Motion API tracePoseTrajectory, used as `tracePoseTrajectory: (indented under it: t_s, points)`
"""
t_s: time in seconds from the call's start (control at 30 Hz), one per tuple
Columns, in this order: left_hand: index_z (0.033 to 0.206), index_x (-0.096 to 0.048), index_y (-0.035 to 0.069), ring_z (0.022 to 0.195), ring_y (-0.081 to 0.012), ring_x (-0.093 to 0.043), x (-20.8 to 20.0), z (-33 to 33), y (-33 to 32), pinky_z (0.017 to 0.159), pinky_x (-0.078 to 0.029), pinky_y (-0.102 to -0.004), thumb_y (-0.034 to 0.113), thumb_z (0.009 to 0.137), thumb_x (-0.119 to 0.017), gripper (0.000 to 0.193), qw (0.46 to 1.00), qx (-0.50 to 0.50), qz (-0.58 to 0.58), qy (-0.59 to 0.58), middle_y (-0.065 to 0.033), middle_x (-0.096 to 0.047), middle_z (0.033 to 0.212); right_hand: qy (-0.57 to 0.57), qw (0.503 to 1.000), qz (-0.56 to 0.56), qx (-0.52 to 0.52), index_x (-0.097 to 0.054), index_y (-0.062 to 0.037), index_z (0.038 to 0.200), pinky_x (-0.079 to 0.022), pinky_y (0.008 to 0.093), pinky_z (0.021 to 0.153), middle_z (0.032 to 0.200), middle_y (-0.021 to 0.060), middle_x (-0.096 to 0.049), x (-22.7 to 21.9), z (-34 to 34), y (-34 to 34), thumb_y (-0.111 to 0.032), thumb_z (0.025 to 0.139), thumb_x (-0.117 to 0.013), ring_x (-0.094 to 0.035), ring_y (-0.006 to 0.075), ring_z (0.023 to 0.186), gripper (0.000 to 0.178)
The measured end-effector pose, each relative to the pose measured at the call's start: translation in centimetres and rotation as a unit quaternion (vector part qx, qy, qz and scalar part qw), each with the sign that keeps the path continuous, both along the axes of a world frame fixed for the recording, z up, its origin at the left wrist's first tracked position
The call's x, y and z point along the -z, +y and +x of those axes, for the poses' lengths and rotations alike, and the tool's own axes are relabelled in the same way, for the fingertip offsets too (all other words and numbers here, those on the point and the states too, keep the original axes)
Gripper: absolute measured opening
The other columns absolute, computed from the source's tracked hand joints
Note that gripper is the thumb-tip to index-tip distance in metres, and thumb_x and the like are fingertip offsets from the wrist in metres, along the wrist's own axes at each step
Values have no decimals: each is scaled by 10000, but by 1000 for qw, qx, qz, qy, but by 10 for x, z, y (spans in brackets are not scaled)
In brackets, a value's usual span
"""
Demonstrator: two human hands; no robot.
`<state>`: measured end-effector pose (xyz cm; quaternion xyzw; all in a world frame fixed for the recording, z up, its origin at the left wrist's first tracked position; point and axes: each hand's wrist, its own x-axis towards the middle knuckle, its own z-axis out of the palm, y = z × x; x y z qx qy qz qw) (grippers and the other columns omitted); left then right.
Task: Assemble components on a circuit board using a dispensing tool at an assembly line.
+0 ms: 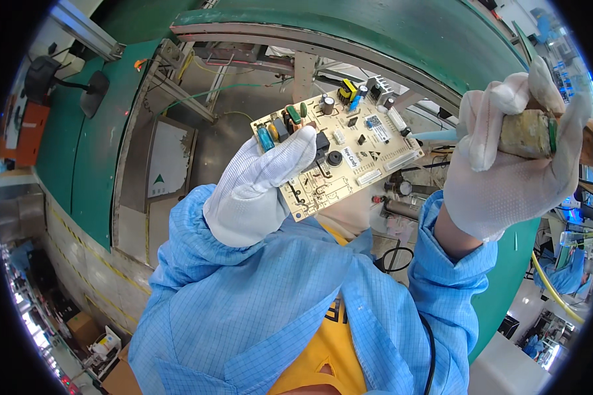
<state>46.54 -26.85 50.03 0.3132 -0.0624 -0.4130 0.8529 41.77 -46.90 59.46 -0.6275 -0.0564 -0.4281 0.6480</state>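
Note:
My left hand [260,181], in a white glove, grips a cream circuit board [339,187] by its left edge, thumb on top. Capacitors, a yellow-and-black transformer [346,91], green parts and white connectors stand on the board, which is tilted and held up in front of me. Off to the right, my gloved right hand [501,158] is raised with its fingers curled around a worn tan, tape-wrapped tool handle [526,134] with a green band. A pale blue tube [433,135] runs between that hand and the board's right edge; whether it joins the handle is hidden.
A green workbench [375,33] with a metal edge crosses the far side. On the left stand another green bench [89,158] and a framed white panel [168,161]. Cables and metal fittings [402,189] lie below the board. A yellow hose [553,289] hangs at right.

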Motion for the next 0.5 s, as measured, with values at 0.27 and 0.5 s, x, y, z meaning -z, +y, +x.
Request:
tracePoseTrajectory:
  t_s: [0.27, 0.5]
  points:
    - [1345, -512, 24, 1056, -196, -677, -1, 2, 2, 876, -610, -302, 171, 996, -582, 385, 990, 17, -111, 81, -125, -654, 1195, -2, 1000, 3, 30, -546, -105, 974, -301, 250, 455, 828, 67, -634, 0, -4, 4, -448, 1003, -425, -498, 79, 516, 365]
    - [1343, -508, 11, 1081, -211, -668, 3, -1, 1, 906, -599, -324, 159, 1003, -566, 375, 994, -2, -96, 48, -138, -643, 1220, 6, 994, 93, -57, -499, -120, 964, -308, 278, 571, 863, 50, -533, -3, -10, 1, -409, 947, -526, -448, 104, 642, 291]
